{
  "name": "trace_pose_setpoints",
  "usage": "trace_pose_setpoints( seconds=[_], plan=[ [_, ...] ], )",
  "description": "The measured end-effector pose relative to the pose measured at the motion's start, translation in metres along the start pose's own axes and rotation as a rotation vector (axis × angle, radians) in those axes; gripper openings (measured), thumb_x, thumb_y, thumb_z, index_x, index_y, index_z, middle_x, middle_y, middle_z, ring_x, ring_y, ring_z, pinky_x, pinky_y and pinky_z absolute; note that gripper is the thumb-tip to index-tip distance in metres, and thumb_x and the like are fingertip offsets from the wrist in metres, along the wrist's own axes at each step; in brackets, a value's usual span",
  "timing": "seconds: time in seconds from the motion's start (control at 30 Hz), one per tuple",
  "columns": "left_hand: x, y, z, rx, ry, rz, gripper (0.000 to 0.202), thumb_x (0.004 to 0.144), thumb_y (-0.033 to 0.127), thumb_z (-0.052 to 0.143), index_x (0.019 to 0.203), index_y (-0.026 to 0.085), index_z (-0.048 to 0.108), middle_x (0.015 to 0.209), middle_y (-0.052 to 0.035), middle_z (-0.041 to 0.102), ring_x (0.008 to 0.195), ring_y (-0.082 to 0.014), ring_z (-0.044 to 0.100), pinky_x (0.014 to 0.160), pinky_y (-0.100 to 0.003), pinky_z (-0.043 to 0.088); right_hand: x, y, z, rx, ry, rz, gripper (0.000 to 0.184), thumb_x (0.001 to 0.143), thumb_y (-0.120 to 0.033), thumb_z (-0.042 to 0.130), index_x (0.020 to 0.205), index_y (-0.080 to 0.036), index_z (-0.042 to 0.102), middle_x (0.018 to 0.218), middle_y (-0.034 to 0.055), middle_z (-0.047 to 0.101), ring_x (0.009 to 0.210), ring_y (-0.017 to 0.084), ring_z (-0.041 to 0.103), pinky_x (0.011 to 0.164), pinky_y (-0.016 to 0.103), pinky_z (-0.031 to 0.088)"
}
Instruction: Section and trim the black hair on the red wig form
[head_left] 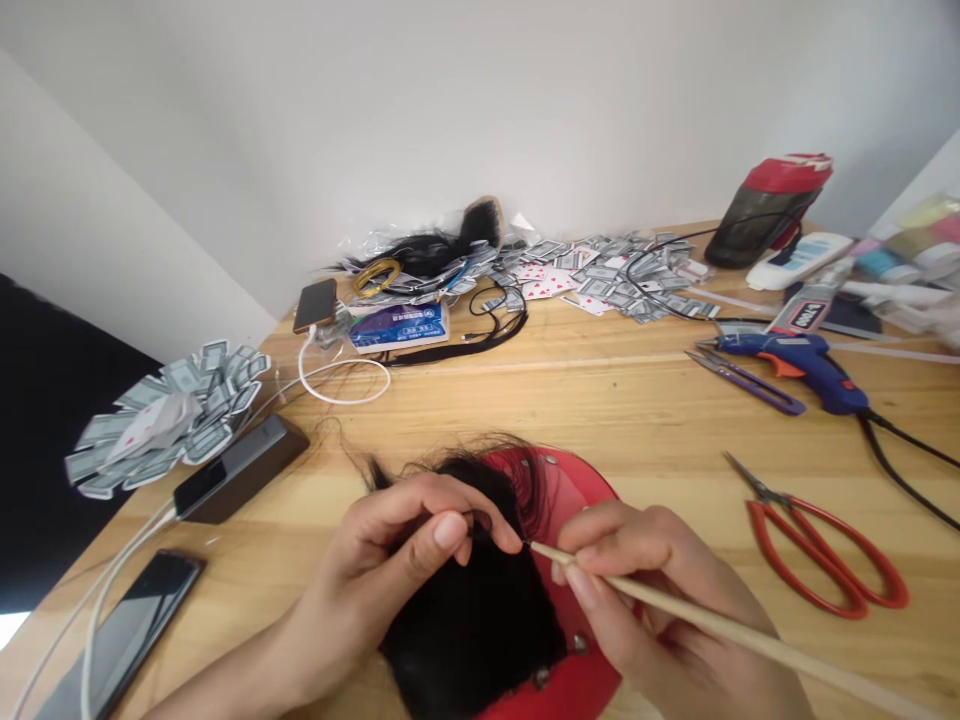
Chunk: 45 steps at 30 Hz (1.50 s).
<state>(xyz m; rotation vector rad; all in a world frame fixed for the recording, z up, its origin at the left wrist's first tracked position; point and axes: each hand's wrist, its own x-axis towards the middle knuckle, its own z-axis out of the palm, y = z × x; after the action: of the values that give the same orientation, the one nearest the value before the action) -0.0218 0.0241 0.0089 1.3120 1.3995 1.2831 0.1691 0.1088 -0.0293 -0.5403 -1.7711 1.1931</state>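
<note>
A red dome-shaped block [571, 490] sits on the wooden table [600, 400] right in front of me, partly covered by a patch of black hair [480, 620]. My left hand [397, 560] pinches a small loop of the black hair between thumb and forefinger on top of the block. My right hand [645, 590] grips a thin wooden-handled needle tool [675, 612] like a pen. Its tip touches the hair just beside my left fingertips.
Red scissors [817, 550] lie to the right, with a blue glue gun [802, 362] and purple snips [750, 383] beyond. Left: a phone [142, 625], power bank [240, 468], white cable, a fan of playing cards [165, 415]. Loose cards, hair, a box and a phone crowd the back.
</note>
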Motion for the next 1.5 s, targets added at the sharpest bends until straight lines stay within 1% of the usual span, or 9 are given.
trace_pose_setpoints(
  seconds=[0.13,0.27,0.4,0.53,0.93,1.1,1.27,1.4,1.5],
  plan=[
    [0.0008,-0.0012,-0.0011,-0.040,-0.019,0.009,0.020,0.099,0.030,0.055,0.086,0.023,0.069,0.091,0.0014,0.076,0.074,-0.0092,0.059,0.067,-0.017,0.044,-0.0014,0.0016,0.0004,-0.024,-0.012,0.009,0.024,0.085,-0.006,0.060,0.087,-0.029,0.059,0.083,-0.0027,0.069,0.065,0.011,0.066,0.042,0.014,0.043],
    [0.0012,-0.0045,-0.0014,-0.076,-0.025,0.030,0.019,0.099,0.029,0.055,0.089,0.024,0.070,0.091,0.0013,0.076,0.076,-0.0092,0.061,0.067,-0.017,0.044,-0.0032,0.0036,0.0029,-0.027,0.013,0.026,0.021,0.087,-0.007,0.058,0.088,-0.029,0.057,0.084,-0.0036,0.067,0.051,0.007,0.057,0.038,0.015,0.038],
    [0.0013,-0.0059,0.0006,-0.084,0.039,-0.021,0.020,0.098,0.032,0.057,0.085,0.023,0.070,0.088,0.0017,0.076,0.076,-0.0094,0.061,0.069,-0.018,0.044,-0.0025,0.0056,0.0054,-0.003,0.065,0.043,0.017,0.088,-0.011,0.059,0.087,-0.028,0.056,0.083,-0.0040,0.065,0.052,0.007,0.059,0.039,0.014,0.039],
    [0.0019,-0.0054,0.0018,-0.084,0.071,-0.053,0.025,0.098,0.035,0.058,0.079,0.021,0.067,0.085,0.0022,0.076,0.077,-0.0097,0.062,0.071,-0.018,0.044,-0.0016,0.0076,0.0058,0.032,0.078,0.020,0.016,0.086,-0.012,0.060,0.086,-0.027,0.059,0.082,-0.0049,0.066,0.049,0.005,0.055,0.041,0.014,0.041],
    [0.0031,-0.0060,0.0011,-0.108,0.054,-0.053,0.026,0.098,0.034,0.058,0.076,0.021,0.064,0.085,0.0025,0.077,0.080,-0.0096,0.064,0.073,-0.017,0.045,-0.0046,0.0054,0.0017,0.039,0.047,0.035,0.016,0.088,-0.011,0.060,0.088,-0.027,0.058,0.084,-0.0048,0.065,0.062,0.007,0.065,0.054,0.014,0.051],
    [0.0025,-0.0060,0.0015,-0.114,0.054,-0.044,0.027,0.098,0.035,0.057,0.076,0.021,0.064,0.084,0.0022,0.077,0.079,-0.0096,0.065,0.073,-0.018,0.045,-0.0051,0.0058,0.0039,0.030,0.079,0.065,0.014,0.088,-0.014,0.062,0.087,-0.028,0.060,0.081,-0.0050,0.065,0.049,0.005,0.056,0.046,0.014,0.046],
    [0.0018,-0.0023,0.0023,0.001,0.033,-0.023,0.027,0.098,0.034,0.056,0.079,0.020,0.068,0.082,0.0017,0.077,0.077,-0.0093,0.064,0.072,-0.017,0.046,-0.0044,0.0061,0.0088,0.062,0.146,0.099,0.011,0.089,-0.018,0.062,0.082,-0.027,0.060,0.075,-0.0044,0.063,0.049,0.006,0.054,0.045,0.015,0.044],
    [0.0022,0.0004,0.0025,0.011,0.024,-0.025,0.026,0.098,0.035,0.057,0.080,0.020,0.070,0.080,0.0012,0.077,0.075,-0.0100,0.065,0.071,-0.017,0.048,-0.0050,0.0080,0.0055,0.036,0.064,0.054,0.014,0.089,-0.013,0.060,0.086,-0.027,0.058,0.080,-0.0043,0.063,0.051,0.006,0.056,0.048,0.015,0.046],
    [0.0021,-0.0006,0.0020,0.020,0.019,-0.028,0.026,0.098,0.034,0.056,0.080,0.021,0.070,0.081,0.0015,0.077,0.076,-0.0099,0.065,0.071,-0.017,0.047,-0.0047,0.0089,0.0025,0.009,0.005,0.003,0.017,0.088,-0.010,0.058,0.090,-0.027,0.057,0.080,-0.0032,0.062,0.064,0.010,0.064,0.055,0.017,0.050]
  ],
)
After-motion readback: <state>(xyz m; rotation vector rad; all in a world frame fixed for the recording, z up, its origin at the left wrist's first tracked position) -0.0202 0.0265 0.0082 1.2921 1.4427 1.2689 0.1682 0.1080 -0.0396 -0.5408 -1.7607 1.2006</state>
